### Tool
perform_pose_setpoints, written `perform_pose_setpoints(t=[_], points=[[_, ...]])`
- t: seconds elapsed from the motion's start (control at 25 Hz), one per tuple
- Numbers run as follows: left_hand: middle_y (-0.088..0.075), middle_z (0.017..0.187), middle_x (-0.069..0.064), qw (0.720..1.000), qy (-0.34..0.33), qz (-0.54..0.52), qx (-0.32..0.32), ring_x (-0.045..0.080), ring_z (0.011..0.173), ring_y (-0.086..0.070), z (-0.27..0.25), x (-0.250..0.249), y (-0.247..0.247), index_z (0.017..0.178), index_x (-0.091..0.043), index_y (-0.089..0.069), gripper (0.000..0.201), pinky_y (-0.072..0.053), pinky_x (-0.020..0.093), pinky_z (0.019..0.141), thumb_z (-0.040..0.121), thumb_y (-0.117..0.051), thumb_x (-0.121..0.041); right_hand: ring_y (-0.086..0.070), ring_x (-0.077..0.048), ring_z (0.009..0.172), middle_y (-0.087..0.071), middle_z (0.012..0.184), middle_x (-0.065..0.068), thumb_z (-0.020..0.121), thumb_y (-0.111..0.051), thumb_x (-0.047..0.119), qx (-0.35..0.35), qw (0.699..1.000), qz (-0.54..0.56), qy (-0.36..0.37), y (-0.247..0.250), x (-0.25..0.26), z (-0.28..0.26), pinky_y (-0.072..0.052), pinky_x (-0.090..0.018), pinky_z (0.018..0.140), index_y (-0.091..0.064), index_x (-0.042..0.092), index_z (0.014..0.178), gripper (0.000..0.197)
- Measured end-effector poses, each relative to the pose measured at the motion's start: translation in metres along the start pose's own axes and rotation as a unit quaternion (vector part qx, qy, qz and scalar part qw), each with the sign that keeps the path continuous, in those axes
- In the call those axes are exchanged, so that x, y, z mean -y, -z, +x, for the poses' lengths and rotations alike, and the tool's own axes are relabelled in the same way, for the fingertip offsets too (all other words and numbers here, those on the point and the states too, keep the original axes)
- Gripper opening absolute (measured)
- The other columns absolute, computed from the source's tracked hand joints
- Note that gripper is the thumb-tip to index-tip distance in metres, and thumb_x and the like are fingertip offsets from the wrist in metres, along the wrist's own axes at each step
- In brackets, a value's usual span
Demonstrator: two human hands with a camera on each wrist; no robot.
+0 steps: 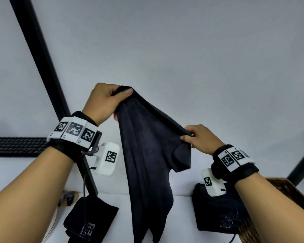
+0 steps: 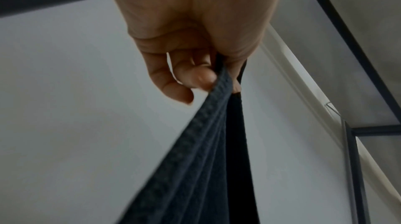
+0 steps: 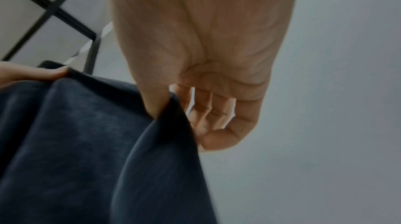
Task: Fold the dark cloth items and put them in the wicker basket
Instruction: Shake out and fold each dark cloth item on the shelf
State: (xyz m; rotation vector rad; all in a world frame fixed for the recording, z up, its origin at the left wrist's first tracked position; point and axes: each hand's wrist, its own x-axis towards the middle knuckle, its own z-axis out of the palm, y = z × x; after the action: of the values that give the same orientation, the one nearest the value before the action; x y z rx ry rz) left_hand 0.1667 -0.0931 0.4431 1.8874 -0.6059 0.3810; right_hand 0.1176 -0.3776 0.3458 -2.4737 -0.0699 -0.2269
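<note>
A dark shirt (image 1: 147,155) hangs in the air above the white surface (image 1: 181,218), stretched between both hands: left hand (image 1: 104,100) pinching its upper edge high, right hand (image 1: 198,137) pinching lower. Below, a wicker basket (image 1: 291,193) at right, a folded dark cloth (image 1: 218,213) beside it, another dark cloth (image 1: 89,218) at left.

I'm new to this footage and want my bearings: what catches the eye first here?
A dark T-shirt hangs mid-frame above the white table, stretched between the left hand, raised higher, and the right hand; each pinches its top edge. A folded dark cloth lies lower right beside the wicker basket.
</note>
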Motion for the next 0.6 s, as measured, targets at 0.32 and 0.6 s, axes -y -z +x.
perform_pose_setpoints(t=[0.32, 0.6], points=[[-0.049, 0.050, 0.008, 0.995, 0.003, 0.014, -0.100, 0.009, 0.034, -0.035, -0.001, 0.005, 0.036, 0.073, 0.004, -0.067, 0.036, -0.035, 0.030, 0.049, 0.084, -0.071, -0.029, -0.054, -0.023, 0.080, -0.060, 0.085, 0.004, 0.084, -0.050, 0.015, -0.174, 0.974, -0.141, 0.019, 0.041, 0.000, -0.003, -0.045, -0.034, 0.072, -0.059, 0.019, 0.096, 0.015], [-0.048, 0.042, -0.002, 0.991, -0.044, 0.027, -0.121, 0.009, 0.034, -0.035, -0.004, -0.018, 0.040, 0.064, -0.010, -0.065, 0.028, -0.035, 0.016, 0.040, 0.086, -0.069, -0.027, -0.050, -0.029, 0.074, -0.054, 0.085, -0.001, 0.081, -0.048, 0.018, -0.187, 0.954, -0.230, -0.048, 0.039, 0.001, 0.001, -0.035, -0.032, 0.063, -0.049, 0.016, 0.085, 0.004]])
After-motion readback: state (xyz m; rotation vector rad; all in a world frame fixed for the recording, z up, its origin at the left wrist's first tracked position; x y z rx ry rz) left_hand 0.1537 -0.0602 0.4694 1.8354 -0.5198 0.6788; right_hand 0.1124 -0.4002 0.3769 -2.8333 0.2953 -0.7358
